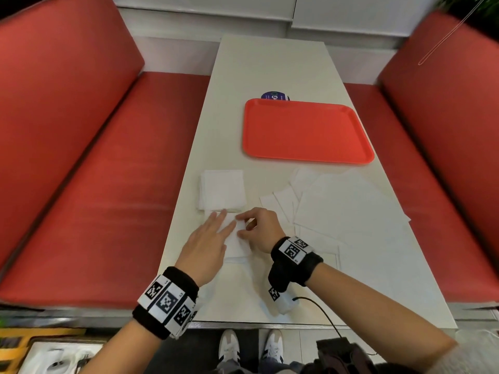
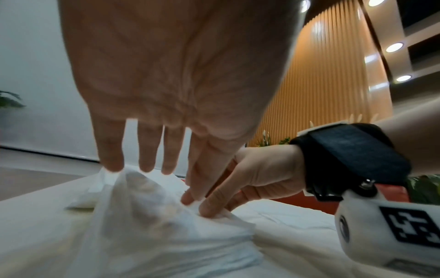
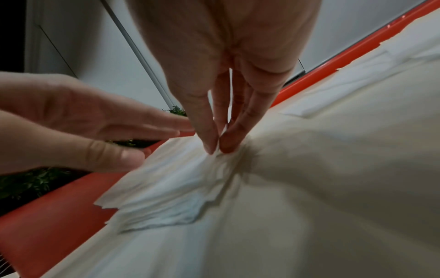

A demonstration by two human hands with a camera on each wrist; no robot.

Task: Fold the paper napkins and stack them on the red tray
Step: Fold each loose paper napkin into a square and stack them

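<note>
Red tray point(image 1: 307, 130) sits bare on the far half of the white counter point(image 1: 270, 66), well apart from the unfolded napkins point(image 1: 348, 203) spread at near right and a folded stack point(image 1: 222, 190) at near left. Napkin in work point(image 1: 237, 242) lies just before the stack: left hand point(image 1: 206, 245) flat on it, fingers straight; right hand point(image 1: 263, 229) pinching its edge between thumb and forefinger.

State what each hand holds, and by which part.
Right hand pinches the napkin at its right edge. Left hand holds nothing, lying flat over it.
</note>
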